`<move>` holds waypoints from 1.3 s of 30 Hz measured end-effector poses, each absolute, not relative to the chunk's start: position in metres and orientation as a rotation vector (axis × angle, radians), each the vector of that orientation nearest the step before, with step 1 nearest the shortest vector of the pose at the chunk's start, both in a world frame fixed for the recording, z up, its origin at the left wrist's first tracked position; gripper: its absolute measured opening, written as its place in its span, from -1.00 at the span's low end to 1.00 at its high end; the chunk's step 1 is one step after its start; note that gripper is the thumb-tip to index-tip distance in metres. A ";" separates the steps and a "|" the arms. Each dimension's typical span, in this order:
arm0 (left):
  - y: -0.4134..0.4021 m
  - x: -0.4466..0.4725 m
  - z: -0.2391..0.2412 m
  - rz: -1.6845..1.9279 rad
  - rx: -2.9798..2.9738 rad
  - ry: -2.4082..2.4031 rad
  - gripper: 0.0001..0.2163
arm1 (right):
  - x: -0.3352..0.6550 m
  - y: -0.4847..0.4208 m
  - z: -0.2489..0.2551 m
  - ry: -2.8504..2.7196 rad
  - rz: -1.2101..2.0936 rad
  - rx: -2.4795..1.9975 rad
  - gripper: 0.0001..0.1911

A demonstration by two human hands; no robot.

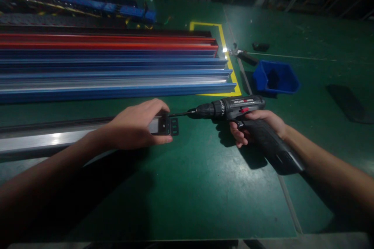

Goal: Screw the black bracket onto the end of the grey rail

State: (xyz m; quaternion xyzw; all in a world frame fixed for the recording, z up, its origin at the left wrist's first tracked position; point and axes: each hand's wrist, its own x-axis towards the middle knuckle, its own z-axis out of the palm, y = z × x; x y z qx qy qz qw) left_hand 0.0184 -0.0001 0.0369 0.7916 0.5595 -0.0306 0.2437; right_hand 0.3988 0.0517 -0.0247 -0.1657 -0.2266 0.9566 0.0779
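Note:
My left hand (140,124) grips the end of a long silver metal profile (64,137), its thumb and fingers on either side. A black end bracket with slots (174,126) sits at that end, just past my fingertips. My right hand (263,124) is wrapped round the handle of a black cordless drill (242,103), index finger at the trigger. The drill lies level and points left. Its long thin bit (179,114) reaches the upper corner of the bracket; whether a screw is at the tip I cannot make out.
Behind lie several blue profiles (117,89) and a red profile (117,42), ending inside yellow tape (223,39). A blue bin (276,78), a dark-handled tool (247,57) and a flat dark object (349,103) are at the right. Wiring and blue parts (111,7) lie farther back on the green table (204,194).

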 end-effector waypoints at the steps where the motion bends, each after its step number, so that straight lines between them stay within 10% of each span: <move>1: 0.000 0.018 0.037 -0.080 2.164 1.525 -0.38 | 0.399 0.052 -0.025 -0.678 2.865 -0.499 -0.58; 39: 0.001 0.006 0.024 0.012 2.296 1.399 -0.38 | 0.399 0.051 -0.026 -0.578 2.903 -0.440 -0.54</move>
